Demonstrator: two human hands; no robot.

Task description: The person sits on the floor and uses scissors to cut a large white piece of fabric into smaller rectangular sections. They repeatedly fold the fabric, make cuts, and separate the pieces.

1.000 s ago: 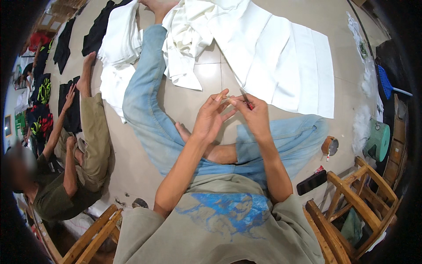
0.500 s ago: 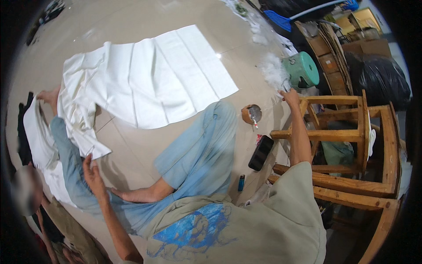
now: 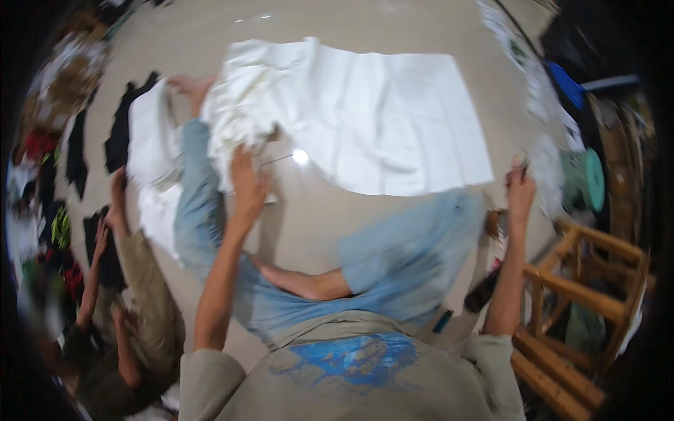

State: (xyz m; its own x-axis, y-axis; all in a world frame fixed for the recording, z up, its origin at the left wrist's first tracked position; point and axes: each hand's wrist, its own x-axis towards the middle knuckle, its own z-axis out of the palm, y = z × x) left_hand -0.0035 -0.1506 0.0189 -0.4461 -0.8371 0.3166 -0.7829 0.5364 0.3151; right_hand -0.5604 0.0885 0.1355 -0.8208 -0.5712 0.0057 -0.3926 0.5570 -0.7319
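Note:
My left hand (image 3: 248,184) reaches onto the bunched end of the white fabric (image 3: 393,123), its fingers blurred, so I cannot make out what they hold. My right hand (image 3: 519,181) is out at the right, closed on a small metal tool (image 3: 522,158), close to the white fluffy scraps (image 3: 545,175) on the floor. The fabric lies spread in long panels beyond my bent legs in blue trousers (image 3: 414,252). A folded white pile (image 3: 151,137) lies left of my outstretched leg.
A co-worker (image 3: 147,309) sits at the left beside black cloth pieces (image 3: 130,123). At the right are a green bucket (image 3: 588,181), cardboard (image 3: 607,140), wooden stools (image 3: 590,295), a dark phone (image 3: 479,293), a lighter (image 3: 442,321) and a small round container (image 3: 494,223).
My hands were together a second ago and are now far apart, the left on the bunched fabric, the right out to the right with the tool. The view has swung right and partly back.

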